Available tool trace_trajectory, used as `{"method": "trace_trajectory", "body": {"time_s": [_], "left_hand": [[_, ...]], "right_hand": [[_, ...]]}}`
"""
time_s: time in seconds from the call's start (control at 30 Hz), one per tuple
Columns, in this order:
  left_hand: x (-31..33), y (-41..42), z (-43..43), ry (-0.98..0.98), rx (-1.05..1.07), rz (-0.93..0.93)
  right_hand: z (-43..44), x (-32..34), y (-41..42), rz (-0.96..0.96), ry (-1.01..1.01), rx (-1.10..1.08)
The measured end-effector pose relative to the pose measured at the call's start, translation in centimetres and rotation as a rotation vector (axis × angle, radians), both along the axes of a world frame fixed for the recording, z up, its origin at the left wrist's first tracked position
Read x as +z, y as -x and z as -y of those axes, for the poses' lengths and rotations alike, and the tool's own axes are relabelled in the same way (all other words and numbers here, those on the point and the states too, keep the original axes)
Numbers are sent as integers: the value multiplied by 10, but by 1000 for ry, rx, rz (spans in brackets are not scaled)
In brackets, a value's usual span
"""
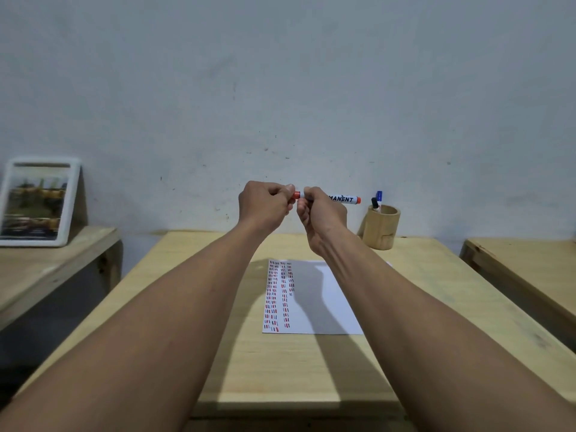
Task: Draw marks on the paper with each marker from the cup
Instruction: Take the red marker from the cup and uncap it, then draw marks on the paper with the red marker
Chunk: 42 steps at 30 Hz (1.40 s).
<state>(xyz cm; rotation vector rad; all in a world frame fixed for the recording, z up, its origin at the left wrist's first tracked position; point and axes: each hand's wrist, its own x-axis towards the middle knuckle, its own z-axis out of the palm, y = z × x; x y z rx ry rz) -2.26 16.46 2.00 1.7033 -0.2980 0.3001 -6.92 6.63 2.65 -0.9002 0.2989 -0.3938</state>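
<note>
Both hands are raised above the table's far half, holding a red marker (344,199) level between them. My right hand (322,213) grips its white barrel, printed with black letters, red end pointing right. My left hand (265,204) pinches the red cap (296,194) at the marker's left end. The white paper (330,307) lies flat below, with columns of short red, black and blue marks down its left side. A wooden cup (381,227) stands at the back right with a blue marker (379,196) and a black marker (375,203) sticking out.
The light wooden table (280,363) runs toward a grey wall. A framed picture (37,201) leans on a lower wooden bench at the left. Another wooden surface (530,266) sits at the right, past a gap.
</note>
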Motion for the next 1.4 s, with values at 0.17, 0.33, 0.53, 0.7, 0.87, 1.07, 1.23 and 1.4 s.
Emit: {"method": "trace_trajectory", "body": {"time_s": [0.17,0.33,0.53,0.7,0.87,1.07,1.23,1.4], "left_hand": [[1,2,-3,42,1,-44],[1,1,-13,104,-14,-125],[-22,-1,-35,-293,78,-54],[-54,-1,-46,-575,188,-114],[-86,9,-49,-588,232,-162],[-102,20,-46,-736,248,-158],[-112,28,-50,-733,226,-148],[-127,47,-58,-821,254,-136]], "right_hand": [[-1,0,-1,2,55,-19],[7,-3,1,5,55,-42],[16,-13,3,-44,188,22],[16,-28,8,-106,353,65],[17,-52,19,-153,545,130],[20,-84,27,-199,857,104],[20,-105,35,-281,1055,30],[16,-124,39,-321,1128,-12]]}}
